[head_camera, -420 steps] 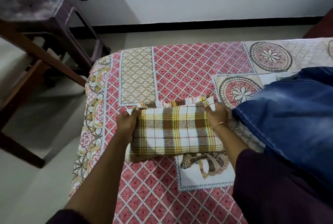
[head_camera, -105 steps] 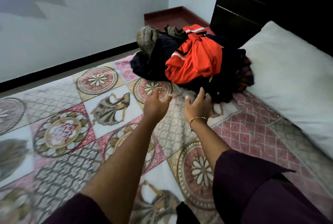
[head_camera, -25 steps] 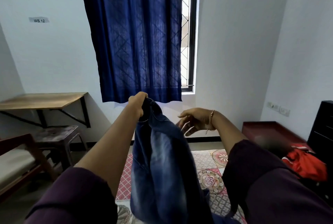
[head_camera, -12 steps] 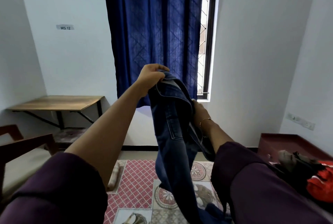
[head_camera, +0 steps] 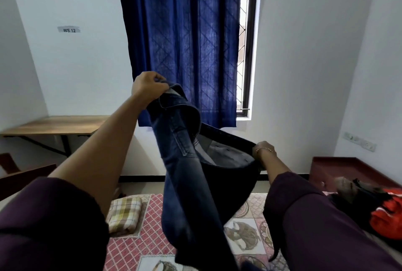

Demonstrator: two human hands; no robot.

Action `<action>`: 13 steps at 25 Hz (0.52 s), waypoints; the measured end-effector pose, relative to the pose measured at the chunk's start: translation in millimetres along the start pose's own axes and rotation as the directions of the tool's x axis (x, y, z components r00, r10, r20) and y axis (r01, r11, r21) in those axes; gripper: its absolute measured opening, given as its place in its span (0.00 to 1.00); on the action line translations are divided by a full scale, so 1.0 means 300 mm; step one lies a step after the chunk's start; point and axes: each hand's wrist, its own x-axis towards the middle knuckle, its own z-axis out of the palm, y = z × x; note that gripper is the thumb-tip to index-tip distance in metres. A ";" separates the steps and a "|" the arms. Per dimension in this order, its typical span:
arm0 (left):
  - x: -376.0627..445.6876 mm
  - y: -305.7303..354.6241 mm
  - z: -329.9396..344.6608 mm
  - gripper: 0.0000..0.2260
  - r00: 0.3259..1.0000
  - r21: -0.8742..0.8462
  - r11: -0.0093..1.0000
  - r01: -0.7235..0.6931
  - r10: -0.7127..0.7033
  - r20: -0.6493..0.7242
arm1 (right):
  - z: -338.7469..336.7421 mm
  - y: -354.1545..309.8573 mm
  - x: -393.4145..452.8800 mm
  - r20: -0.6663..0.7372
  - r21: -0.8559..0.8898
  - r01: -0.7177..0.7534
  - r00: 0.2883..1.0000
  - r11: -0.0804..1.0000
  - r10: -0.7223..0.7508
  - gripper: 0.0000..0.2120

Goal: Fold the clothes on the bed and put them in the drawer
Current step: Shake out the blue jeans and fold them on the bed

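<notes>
jeans hang between both hands

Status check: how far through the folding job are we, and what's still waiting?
Done: one checked cloth lies folded on the bed.
In hand: the jeans hang unfolded, left hand gripping the waistband high, right hand holding its other side lower.
Left: the pile of clothes at the right is unfolded. No drawer is in view, so nothing looks put away.

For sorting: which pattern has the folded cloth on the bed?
Folded cloth: brown-yellow-white plaid, head view.
</notes>
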 end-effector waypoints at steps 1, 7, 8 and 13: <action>0.005 -0.038 -0.002 0.09 0.999 0.099 0.995 -0.001 -0.004 0.049 | -0.016 -0.016 0.018 -0.045 0.017 -0.002 0.999 1.000 0.003 0.17; -0.042 -0.218 0.043 0.14 0.980 0.493 0.868 -0.066 -0.037 0.198 | -0.127 -0.040 0.081 -0.217 -0.024 -0.043 0.975 0.999 0.037 0.16; -0.050 -0.236 0.056 0.13 0.980 0.531 0.842 -0.093 -0.017 0.199 | -0.133 -0.037 0.086 -0.221 -0.048 -0.049 0.975 0.998 0.037 0.16; -0.058 -0.263 0.101 0.10 0.987 0.719 0.676 -0.162 0.092 0.136 | -0.131 -0.009 0.104 -0.247 -0.125 -0.040 0.969 0.991 0.008 0.17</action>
